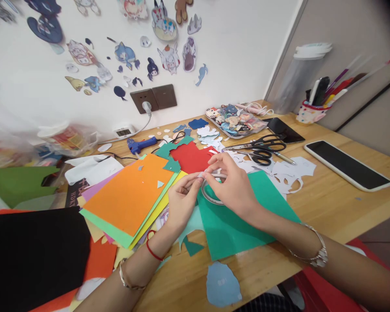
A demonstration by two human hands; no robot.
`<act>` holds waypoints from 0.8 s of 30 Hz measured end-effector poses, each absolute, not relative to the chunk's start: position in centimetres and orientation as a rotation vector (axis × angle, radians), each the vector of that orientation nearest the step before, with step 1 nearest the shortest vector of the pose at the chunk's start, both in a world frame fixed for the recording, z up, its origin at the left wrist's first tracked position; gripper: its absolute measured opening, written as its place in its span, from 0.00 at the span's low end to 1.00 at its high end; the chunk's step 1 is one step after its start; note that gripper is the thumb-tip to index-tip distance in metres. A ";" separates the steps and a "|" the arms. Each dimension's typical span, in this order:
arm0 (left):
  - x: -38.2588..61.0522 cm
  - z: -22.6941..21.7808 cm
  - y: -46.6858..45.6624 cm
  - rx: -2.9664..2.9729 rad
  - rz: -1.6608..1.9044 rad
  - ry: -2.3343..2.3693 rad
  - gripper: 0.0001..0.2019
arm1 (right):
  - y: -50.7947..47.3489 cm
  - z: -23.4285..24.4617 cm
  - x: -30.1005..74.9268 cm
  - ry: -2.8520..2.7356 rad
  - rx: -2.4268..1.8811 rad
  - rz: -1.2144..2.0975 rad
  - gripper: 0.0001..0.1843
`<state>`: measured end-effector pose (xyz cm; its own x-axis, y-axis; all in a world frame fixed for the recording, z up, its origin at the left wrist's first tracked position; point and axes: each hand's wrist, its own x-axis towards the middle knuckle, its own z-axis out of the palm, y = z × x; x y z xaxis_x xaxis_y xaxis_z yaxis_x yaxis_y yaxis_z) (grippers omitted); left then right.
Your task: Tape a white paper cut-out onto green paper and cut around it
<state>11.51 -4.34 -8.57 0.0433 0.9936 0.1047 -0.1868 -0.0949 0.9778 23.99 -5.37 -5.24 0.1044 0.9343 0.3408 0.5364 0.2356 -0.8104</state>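
Observation:
My right hand (231, 184) holds a roll of clear tape (209, 194) just above a green paper sheet (234, 225). My left hand (183, 200) pinches the free end of the tape beside the right hand's fingertips, at about the middle of the wooden desk (328, 203). A red paper sheet (191, 158) lies just behind the hands. An orange sheet (130, 190) tops a fanned stack of coloured paper to the left.
Two pairs of scissors (263, 147) and white paper offcuts (286, 173) lie behind right. A phone (347, 165) and a dark tablet (284, 130) rest farther right, near a pen cup (310, 112). A blue glue gun (141, 144) lies near the wall; black paper (32, 255) covers the front left.

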 end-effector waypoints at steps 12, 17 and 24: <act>10.9 -9.1 -3.9 1.133 1.257 1.008 0.05 | -5.9 -5.2 23.9 -1.776 -1.485 0.287 0.14; 10.8 -9.7 -3.7 1.054 1.178 0.909 0.06 | -6.1 -5.4 23.6 -1.901 -1.492 0.033 0.16; 10.7 -9.7 -3.4 0.961 1.114 0.841 0.08 | -6.3 -5.6 23.3 -1.998 -1.434 -0.263 0.11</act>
